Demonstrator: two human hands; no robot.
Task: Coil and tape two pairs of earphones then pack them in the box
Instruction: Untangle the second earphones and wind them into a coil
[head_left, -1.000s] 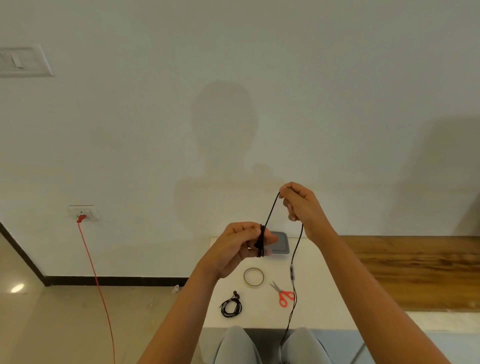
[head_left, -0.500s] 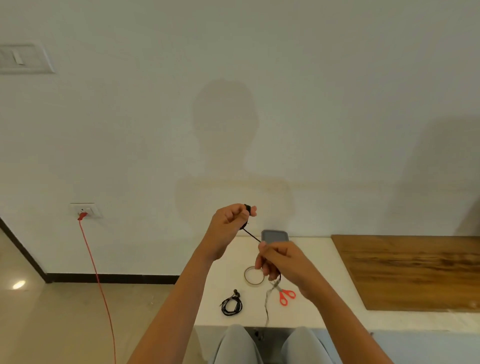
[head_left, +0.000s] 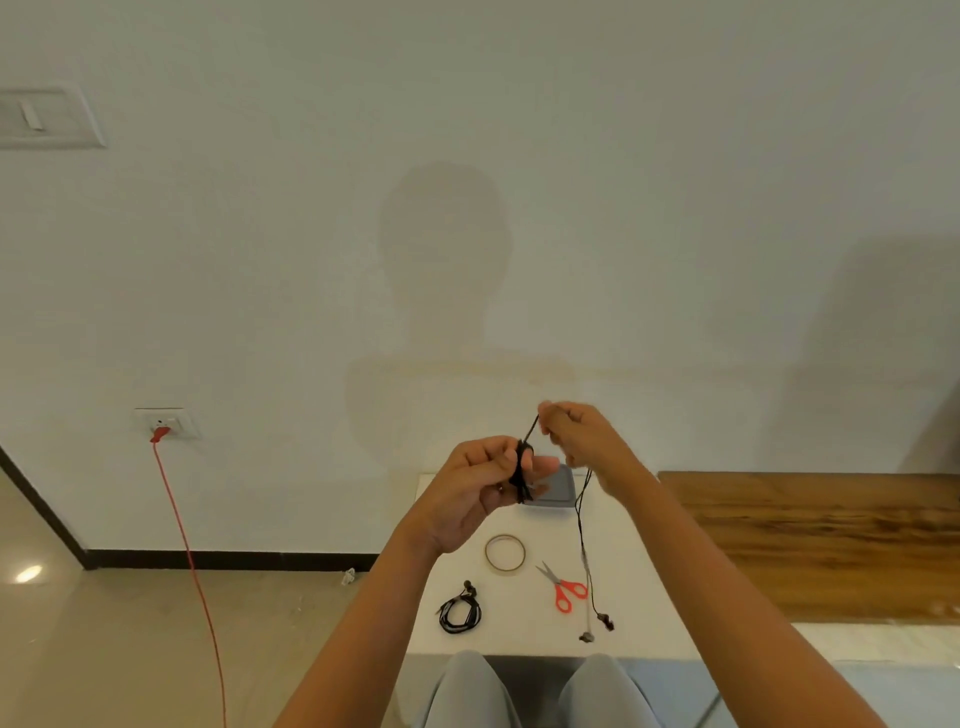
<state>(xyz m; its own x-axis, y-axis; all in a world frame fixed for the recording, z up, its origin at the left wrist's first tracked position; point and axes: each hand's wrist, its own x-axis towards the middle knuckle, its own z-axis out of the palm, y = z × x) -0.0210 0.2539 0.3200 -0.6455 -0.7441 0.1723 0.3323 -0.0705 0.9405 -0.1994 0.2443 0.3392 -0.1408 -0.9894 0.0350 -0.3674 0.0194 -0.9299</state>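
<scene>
A left hand (head_left: 475, 493) grips a thin black earphone cord (head_left: 521, 470) wound round its fingers, just in front of the rounded grey box (head_left: 563, 493). The right hand (head_left: 584, 441), above the box, pinches the cord's loose run. Nearer than the box lies a second coiled pair (head_left: 460, 616).

From where I stood, the person's two forearms (head_left: 374, 613) were bare along the whole length that showed, slim and long, and the left hand (head_left: 480, 491) and right hand (head_left: 584, 439) were bare as well. The legs were clad in light grey trousers (head_left: 467, 693) of plain, smooth cloth, a pale bluish grey, rounded over both knees with only faint soft folds in the fabric.
</scene>
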